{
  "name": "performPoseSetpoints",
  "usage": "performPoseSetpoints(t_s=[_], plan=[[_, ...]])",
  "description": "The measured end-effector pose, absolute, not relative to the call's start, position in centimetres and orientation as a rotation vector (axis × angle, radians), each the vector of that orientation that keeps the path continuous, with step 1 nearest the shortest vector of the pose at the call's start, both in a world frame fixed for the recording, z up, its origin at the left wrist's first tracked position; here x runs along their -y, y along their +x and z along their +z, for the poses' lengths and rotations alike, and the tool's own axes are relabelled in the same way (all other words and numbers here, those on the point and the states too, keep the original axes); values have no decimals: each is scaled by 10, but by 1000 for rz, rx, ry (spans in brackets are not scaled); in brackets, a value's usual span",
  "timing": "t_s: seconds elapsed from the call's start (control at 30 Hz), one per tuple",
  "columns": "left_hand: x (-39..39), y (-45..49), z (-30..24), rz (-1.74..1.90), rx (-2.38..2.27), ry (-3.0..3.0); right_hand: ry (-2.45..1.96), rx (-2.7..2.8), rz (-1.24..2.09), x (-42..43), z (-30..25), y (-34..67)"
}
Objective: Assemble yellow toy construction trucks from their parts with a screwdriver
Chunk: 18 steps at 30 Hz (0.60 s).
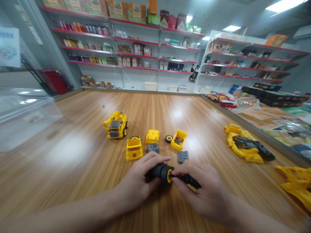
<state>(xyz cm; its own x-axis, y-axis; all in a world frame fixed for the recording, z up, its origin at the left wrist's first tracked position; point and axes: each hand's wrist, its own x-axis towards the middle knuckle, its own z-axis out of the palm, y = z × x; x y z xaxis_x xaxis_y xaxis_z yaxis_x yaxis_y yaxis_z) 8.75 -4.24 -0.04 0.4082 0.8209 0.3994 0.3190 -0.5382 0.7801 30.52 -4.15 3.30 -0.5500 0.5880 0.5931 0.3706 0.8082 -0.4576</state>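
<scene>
Screwing a wheel point(169, 175) onto the chassis point(156, 171) near the truck point(116, 125): left hand point(137, 186) clasps chassis, right hand point(205, 194) pinches screwdriver point(189, 179), whose tip must stay seated.

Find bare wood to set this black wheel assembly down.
Widest bare wood: left of your left hand, between the clear plastic box and the yellow toy truck. Another strip: between the yellow open tray and the yellow-black chassis. Small yellow and grey parts crowd the middle.

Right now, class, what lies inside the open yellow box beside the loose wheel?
Small dark grey parts lie in the yellow box. How many, and the floor beneath them, cannot be seen.
</scene>
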Motion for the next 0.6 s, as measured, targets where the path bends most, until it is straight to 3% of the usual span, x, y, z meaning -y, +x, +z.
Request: performPoseSetpoints(t_s=[0.6], plan=[[45, 86, 8, 1122, -746, 2186, -705, 2282, 418, 42, 37, 309]])
